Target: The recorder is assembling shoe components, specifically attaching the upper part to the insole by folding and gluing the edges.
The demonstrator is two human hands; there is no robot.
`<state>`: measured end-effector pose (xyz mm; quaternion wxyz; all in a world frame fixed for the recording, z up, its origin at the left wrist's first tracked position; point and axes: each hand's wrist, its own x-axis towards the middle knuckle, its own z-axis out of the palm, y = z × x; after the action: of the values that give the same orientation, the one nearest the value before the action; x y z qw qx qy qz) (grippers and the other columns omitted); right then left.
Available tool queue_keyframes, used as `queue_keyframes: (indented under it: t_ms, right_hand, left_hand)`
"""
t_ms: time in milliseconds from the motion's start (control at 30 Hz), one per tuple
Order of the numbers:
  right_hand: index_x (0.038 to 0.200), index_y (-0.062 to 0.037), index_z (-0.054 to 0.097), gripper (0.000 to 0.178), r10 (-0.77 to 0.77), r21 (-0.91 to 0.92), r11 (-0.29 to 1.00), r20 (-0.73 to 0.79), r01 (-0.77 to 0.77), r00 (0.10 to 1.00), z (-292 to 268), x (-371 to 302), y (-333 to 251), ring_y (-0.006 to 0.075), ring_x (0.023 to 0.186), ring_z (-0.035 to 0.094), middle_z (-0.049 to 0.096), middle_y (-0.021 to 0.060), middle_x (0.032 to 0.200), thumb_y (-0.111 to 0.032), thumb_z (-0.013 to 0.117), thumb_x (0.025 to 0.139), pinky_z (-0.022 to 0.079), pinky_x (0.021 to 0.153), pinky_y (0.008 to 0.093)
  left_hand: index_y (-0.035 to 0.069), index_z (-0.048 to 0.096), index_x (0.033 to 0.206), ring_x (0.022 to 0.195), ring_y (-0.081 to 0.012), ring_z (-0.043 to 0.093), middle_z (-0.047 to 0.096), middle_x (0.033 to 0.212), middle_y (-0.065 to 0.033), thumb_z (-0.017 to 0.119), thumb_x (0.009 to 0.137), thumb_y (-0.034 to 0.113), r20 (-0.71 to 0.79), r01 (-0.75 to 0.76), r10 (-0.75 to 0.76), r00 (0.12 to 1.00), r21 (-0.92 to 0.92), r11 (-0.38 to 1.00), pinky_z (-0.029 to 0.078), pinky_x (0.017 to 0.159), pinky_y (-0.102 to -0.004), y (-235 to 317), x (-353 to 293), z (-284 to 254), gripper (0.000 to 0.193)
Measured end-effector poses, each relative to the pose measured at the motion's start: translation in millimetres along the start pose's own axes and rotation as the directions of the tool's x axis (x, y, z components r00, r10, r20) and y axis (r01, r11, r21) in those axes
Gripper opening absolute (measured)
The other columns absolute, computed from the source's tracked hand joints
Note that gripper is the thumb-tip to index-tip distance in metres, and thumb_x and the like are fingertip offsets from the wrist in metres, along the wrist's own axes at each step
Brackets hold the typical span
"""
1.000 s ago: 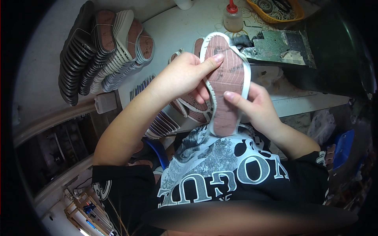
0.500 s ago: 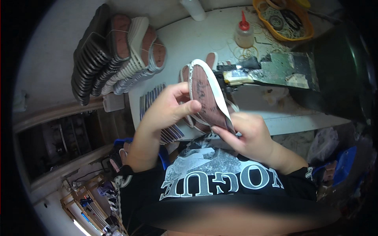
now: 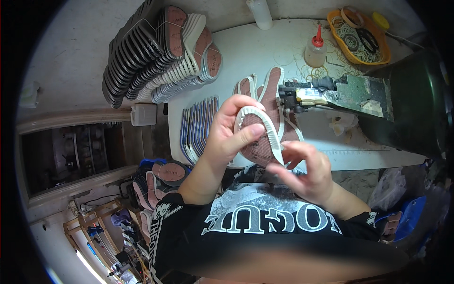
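Note:
A shoe insole [image 3: 254, 150], reddish-brown with a pleated white rim, is held up over the table's near edge. My left hand [image 3: 226, 136] grips it, thumb on its brown face and fingers behind. Beside its lower right tip is my right hand [image 3: 309, 174], thumb and fingers apart; whether a fingertip touches the rim, I cannot tell. Just beyond, more white-edged insoles [image 3: 271, 92] lie on the table, next to the head of a dark green machine [image 3: 352, 97].
Bundled insoles [image 3: 137, 61] are stacked at the far left, with a row of striped insoles [image 3: 196, 125] nearer. A red-tipped bottle [image 3: 315, 49] and an orange basket [image 3: 362, 40] of cords stand at the back of the white table [image 3: 246, 42]. More insoles [image 3: 168, 173] lie lower left.
The insole has tipped, its rounded end now lower and bent over. My right hand has loosened from the lower end, and its fingers have spread. The whole view has shifted.

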<state>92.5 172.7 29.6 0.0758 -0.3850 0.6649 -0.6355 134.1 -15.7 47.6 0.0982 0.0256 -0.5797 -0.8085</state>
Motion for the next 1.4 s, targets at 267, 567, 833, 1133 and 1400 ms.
queue_keyframes:
  t_ms: [267,567,833,1133,1400]
  right_hand:
    - [0.084,0.0000,0.061,0.012,-0.270,-0.334,0.911,-0.043,0.241,0.962,13,2,17,0.0232,0.058,0.060,0.061,0.0101,0.070,-0.001,0.070,0.076,0.048,0.052,0.0295]
    - [0.089,0.0010,0.061,0.013,0.415,0.406,0.803,0.148,-0.437,0.898,15,-11,18,0.0055,0.068,0.057,0.063,0.0007,0.078,-0.012,0.060,0.091,0.046,0.058,0.0213]
    - [0.077,-0.0046,0.058,0.009,-0.370,-0.518,0.677,0.373,0.522,0.850,7,16,-2,0.0214,0.054,0.059,0.060,0.0057,0.065,-0.008,0.066,0.078,0.047,0.051,0.0313]
    - [0.090,0.0001,0.061,0.017,-0.204,-0.201,0.945,0.248,0.256,0.947,7,31,-5,0.0126,0.060,0.061,0.064,0.0067,0.076,-0.014,0.067,0.081,0.045,0.049,0.0240]
    - [0.069,-0.0011,0.054,0.016,-0.104,-0.552,0.678,0.581,0.485,0.807,-17,68,-61,0.0213,0.053,0.060,0.058,0.0070,0.060,-0.013,0.063,0.075,0.047,0.051,0.0310]
  left_hand:
    - [0.001,0.051,0.112,0.091,-0.0081,0.055,0.058,0.099,-0.0042,0.059,0.089,0.007,-0.177,0.037,0.036,0.984,0.395,0.918,0.044,0.081,-0.0234,10,-33,12,0.025]
    - [0.001,0.050,0.112,0.088,-0.0126,0.055,0.058,0.096,-0.0069,0.056,0.090,0.010,-0.200,0.059,0.029,0.979,0.423,0.904,0.044,0.079,-0.0259,3,-56,9,0.024]
    - [0.000,0.050,0.111,0.088,-0.0164,0.057,0.059,0.092,-0.0109,0.055,0.091,0.014,-0.147,-0.068,0.193,0.970,0.599,0.798,0.044,0.080,-0.0290,1,-69,10,0.025]
    - [0.000,0.048,0.112,0.092,-0.0162,0.056,0.058,0.097,-0.0115,0.051,0.093,0.016,-0.131,-0.084,0.153,0.979,0.424,0.902,0.043,0.083,-0.0293,1,-76,12,0.025]
    - [0.001,0.045,0.115,0.102,-0.0114,0.048,0.051,0.106,-0.0075,0.049,0.095,0.016,-0.031,-0.102,0.130,0.991,0.460,0.882,0.037,0.091,-0.0257,11,-70,25,0.025]
